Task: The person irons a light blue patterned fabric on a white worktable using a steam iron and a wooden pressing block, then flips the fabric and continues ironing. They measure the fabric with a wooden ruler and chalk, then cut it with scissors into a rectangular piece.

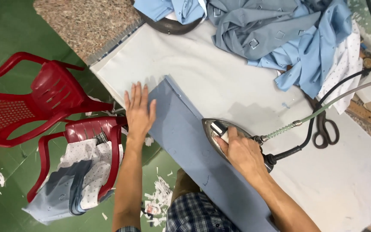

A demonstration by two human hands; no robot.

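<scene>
L hand: flat, fingers spread, palm down on near edge of strip, pinning it; grips nothing.
R hand: closed round iron handle, sole on strip.
Strip: long blue-grey cloth, lies diagonal on white surface, far end by L hand.
Cord: runs from iron's back to the right.
Scissors: on surface, right of iron, apart.
Shirts: blue heap at far edge.
Chairs: red, left on floor, w/ cloth on nearer one.

Matt cloth under shiny metal

I see smooth grey-blue fabric strip, a polished steel iron, and glossy red plastic chairs.
</scene>
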